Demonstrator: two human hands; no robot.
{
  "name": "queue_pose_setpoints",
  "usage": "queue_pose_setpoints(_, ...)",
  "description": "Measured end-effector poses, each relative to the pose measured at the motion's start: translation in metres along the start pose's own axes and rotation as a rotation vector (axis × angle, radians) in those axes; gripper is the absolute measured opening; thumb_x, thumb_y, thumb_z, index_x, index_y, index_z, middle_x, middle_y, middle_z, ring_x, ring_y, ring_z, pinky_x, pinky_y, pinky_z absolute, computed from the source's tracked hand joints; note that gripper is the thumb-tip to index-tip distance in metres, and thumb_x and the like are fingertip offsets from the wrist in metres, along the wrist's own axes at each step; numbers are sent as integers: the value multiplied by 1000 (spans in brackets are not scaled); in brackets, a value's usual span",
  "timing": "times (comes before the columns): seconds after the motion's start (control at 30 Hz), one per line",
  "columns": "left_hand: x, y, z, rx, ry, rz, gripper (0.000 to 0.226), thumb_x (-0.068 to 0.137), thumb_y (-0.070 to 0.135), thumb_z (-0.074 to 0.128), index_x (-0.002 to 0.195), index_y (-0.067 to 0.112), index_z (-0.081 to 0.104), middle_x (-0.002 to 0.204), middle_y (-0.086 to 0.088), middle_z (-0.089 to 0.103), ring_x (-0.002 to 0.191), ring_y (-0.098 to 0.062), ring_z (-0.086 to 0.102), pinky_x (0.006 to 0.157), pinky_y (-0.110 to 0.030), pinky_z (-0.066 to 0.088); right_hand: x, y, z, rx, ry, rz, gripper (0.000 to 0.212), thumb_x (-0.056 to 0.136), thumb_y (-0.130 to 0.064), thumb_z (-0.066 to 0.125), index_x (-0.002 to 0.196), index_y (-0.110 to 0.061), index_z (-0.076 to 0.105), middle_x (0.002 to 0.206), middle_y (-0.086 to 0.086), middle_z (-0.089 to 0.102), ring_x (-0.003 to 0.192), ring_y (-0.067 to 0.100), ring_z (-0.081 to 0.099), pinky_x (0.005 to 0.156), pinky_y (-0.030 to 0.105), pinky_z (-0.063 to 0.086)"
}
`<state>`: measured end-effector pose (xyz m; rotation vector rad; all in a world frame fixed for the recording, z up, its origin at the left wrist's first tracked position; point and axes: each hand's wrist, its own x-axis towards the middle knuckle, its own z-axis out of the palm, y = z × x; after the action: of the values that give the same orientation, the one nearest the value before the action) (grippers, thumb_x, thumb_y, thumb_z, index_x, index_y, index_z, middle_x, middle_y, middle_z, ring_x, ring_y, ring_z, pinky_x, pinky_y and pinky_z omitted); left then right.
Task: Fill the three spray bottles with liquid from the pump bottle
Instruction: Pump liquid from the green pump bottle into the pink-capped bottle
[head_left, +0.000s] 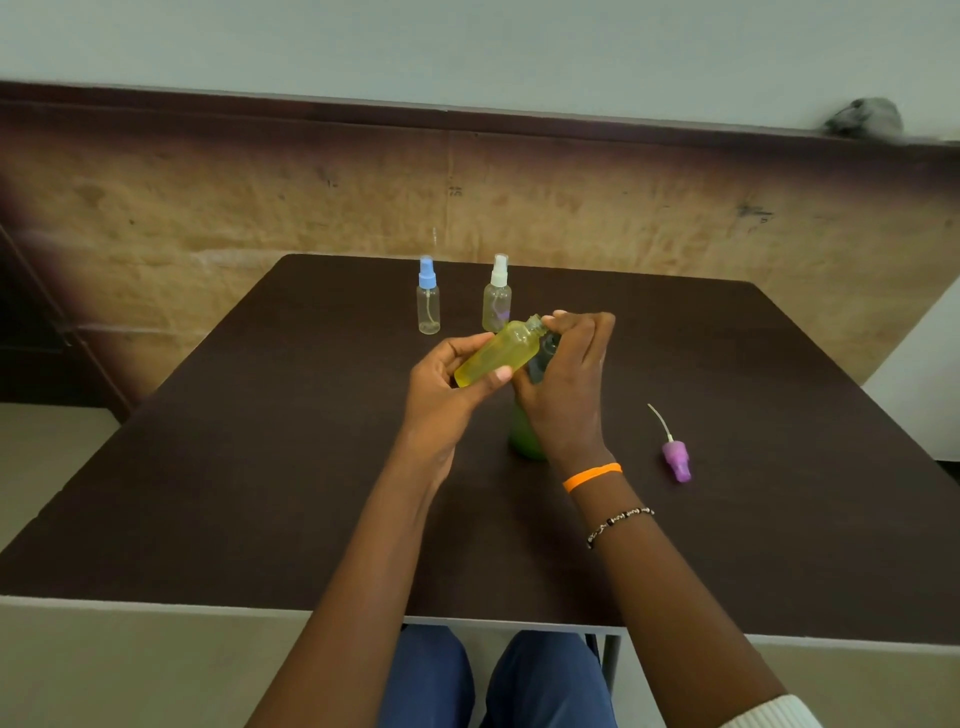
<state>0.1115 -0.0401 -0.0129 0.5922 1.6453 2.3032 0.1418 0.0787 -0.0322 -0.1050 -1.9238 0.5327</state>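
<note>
spillage looks the likeliest trouble from where i stand. the left hand (441, 374) grips the open yellow bottle (496, 353) round its lower body, tilted so its bare neck leans up against the dark pump head (543, 356). the right hand (569, 364) is curled over that pump head, fingers closed on it. if the spout sits off the narrow neck when it is pressed, liquid would run down the outside onto the table (260, 467); the bottle already looks nearly full, so another stroke might overflow it.

the green pump bottle (524, 439) stands on the table under the right wrist, mostly covered, and i cannot make out where the spout points. the purple spray cap (675, 460) lies on its side well to the right, its tube pointing away. at the far edge stand the blue-capped bottle (428, 301), which looks almost empty, and the white-capped bottle (496, 299), just behind the hands; its fill level is hard to judge.
</note>
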Motion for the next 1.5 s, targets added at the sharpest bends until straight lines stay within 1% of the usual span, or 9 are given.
queue_pose_setpoints(0.17,0,2,1,-1,8,7,31,77,-4,69,101,15,62,97,1,68,87,-3,65,68,-13,50,-4,4,0,-8,-10,-41,73,62,4,83,115,-15,37,118,4,31,112,27,47,98,21,39)
queue_pose_setpoints(0.4,-1,-1,-1,8,7,2,31,77,-5,69,100,15,63,98,0,68,88,-4,66,70,-14,51,-2,-1,2,-30,22,-15,60,66,8,75,106,-14,36,108,3,30,100,27,50,89,21,42)
queue_pose_setpoints(0.53,-1,2,0,14,8,2,32,77,-4,69,103,14,62,98,1,68,86,-2,65,68,-13,50,-5,-1,1,-23,13,-36,65,65,6,79,112,-14,37,115,6,31,107,24,45,94,14,33)
queue_pose_setpoints(0.67,0,4,-1,25,11,3,33,76,-2,71,103,15,62,99,2,68,87,0,65,69,-13,50,-5,0,-1,-47,1,-59,69,66,5,80,118,-13,37,120,5,31,112,24,44,97,17,36)
queue_pose_setpoints(0.9,-1,1,0,22,17,11,32,77,-6,68,103,11,63,95,2,68,82,2,65,68,-11,49,1,-2,3,-19,40,-15,58,68,11,73,106,-13,37,108,5,31,101,23,48,91,14,34)
queue_pose_setpoints(1.03,-2,1,0,21,13,7,32,77,-5,69,104,11,63,97,1,68,84,1,66,67,-11,49,-1,-1,0,12,21,-18,63,65,12,74,108,-16,37,112,5,32,105,21,46,95,16,36)
queue_pose_setpoints(1.23,-2,1,0,0,20,16,32,77,-5,69,103,11,63,97,-1,69,84,-1,66,68,-13,50,-2,2,1,2,-1,-34,70,63,10,78,116,-14,37,118,4,30,114,23,44,102,4,28)
queue_pose_setpoints(1.37,-3,-3,0,-1,29,5,32,76,-5,70,101,13,63,98,-1,69,85,-1,66,67,-12,49,0,0,3,5,32,-18,60,66,11,74,106,-15,38,109,4,31,104,24,49,94,15,36)
queue_pose_setpoints(1.5,-2,-3,0,4,29,6,33,75,-5,70,102,13,63,99,0,69,88,-3,66,72,-15,52,1,-1,2,9,24,-6,61,66,11,74,106,-15,37,109,7,33,102,23,49,92,18,39)
